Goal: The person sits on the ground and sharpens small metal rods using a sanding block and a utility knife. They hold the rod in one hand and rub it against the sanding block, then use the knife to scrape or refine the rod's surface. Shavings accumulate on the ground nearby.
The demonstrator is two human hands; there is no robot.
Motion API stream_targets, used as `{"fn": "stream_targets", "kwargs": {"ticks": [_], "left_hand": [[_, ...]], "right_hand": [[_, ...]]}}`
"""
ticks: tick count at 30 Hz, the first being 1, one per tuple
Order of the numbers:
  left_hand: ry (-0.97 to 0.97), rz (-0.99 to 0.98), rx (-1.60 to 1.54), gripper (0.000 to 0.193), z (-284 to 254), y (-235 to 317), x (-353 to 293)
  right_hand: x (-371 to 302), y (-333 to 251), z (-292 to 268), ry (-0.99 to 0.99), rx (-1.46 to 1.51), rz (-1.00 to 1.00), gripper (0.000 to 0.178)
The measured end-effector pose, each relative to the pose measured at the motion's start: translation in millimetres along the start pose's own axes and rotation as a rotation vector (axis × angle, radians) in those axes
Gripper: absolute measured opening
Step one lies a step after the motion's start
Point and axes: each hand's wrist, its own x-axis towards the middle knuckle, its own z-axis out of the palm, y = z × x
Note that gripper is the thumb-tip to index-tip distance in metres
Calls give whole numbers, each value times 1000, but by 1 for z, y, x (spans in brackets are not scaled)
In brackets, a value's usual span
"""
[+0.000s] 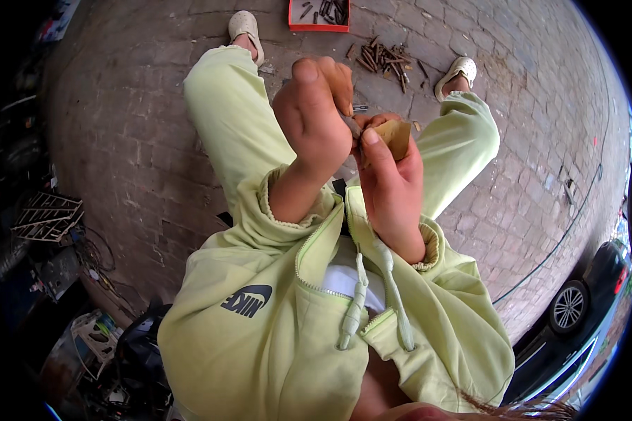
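Observation:
Both of my hands meet above the paving between my knees. My left hand (312,116) is a closed fist with the thumb up, gripping a small dark rod-like piece (351,126) that shows only in part. In my right hand (392,186) a folded tan sheet, apparently sandpaper (395,139), is pinched under the thumb. It lies against the far end of the small piece, where the right fingers curl round. Most of that piece is hidden by my fingers, so its exact kind is unclear.
Past my hands, a heap of rusty brown rod-like pieces (385,57) lies on the brick paving (534,133). Beyond is a red-rimmed box (319,28) with darker pieces inside. Metal racks and cables (53,216) crowd the left; a dark car (576,309) stands at the right.

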Motion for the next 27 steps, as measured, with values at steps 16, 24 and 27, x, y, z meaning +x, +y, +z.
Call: {"fn": "stream_targets", "kwargs": {"ticks": [16,24,27], "left_hand": [[12,-331,-259,48,4,3,2],[-4,-336,-258,53,2,6,4],[-79,-268,-199,51,-1,5,3]], "right_hand": [[-6,5,3,32,-445,-549,16],[-8,-7,3,-13,-229,-263,15],[-9,-12,2,-31,-228,-162,15]]}}
